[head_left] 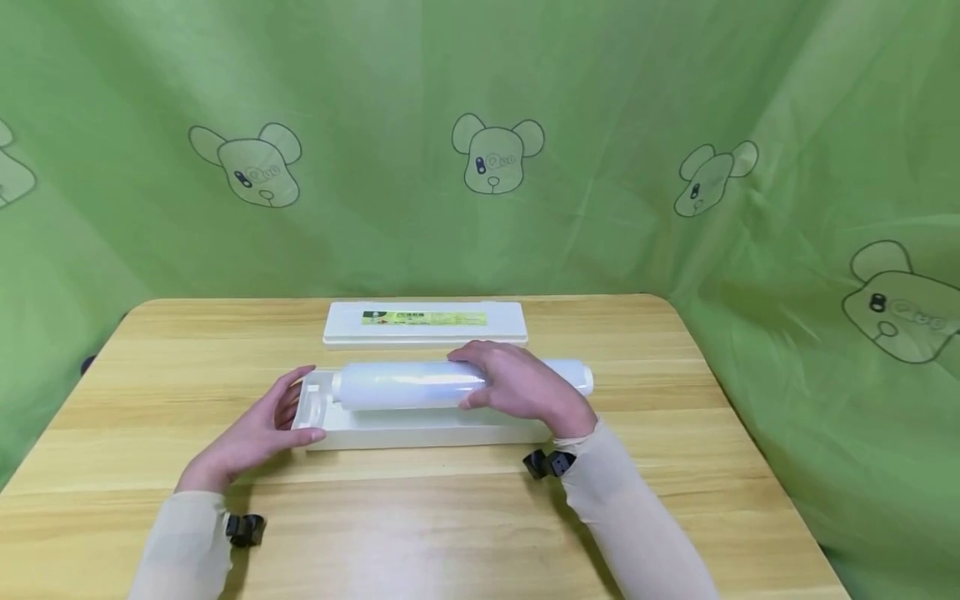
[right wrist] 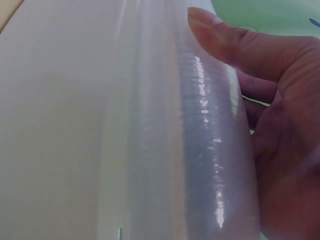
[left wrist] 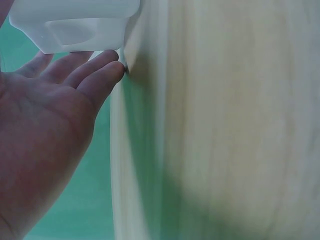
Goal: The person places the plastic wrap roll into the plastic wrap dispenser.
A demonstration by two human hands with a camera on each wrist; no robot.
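Note:
A thick roll of cling film [head_left: 405, 386] lies lengthwise over a long white open box [head_left: 427, 437], its right end reaching past the box. My right hand [head_left: 521, 385] grips the roll from above, right of its middle, thumb in front and fingers behind. In the right wrist view the shiny film [right wrist: 215, 150] runs beside that thumb. My left hand [head_left: 258, 429] holds the box's left end between the thumb at the front and fingers at the back. The left wrist view shows those fingers along the white end wall [left wrist: 75, 32].
Behind the box lies a white lid [head_left: 427, 332] with a green and yellow label. The wooden table [head_left: 420, 517] extends to a green curtain [head_left: 375, 208] with bear drawings at the back and right. A small black camera [head_left: 246, 530] is worn on each wrist.

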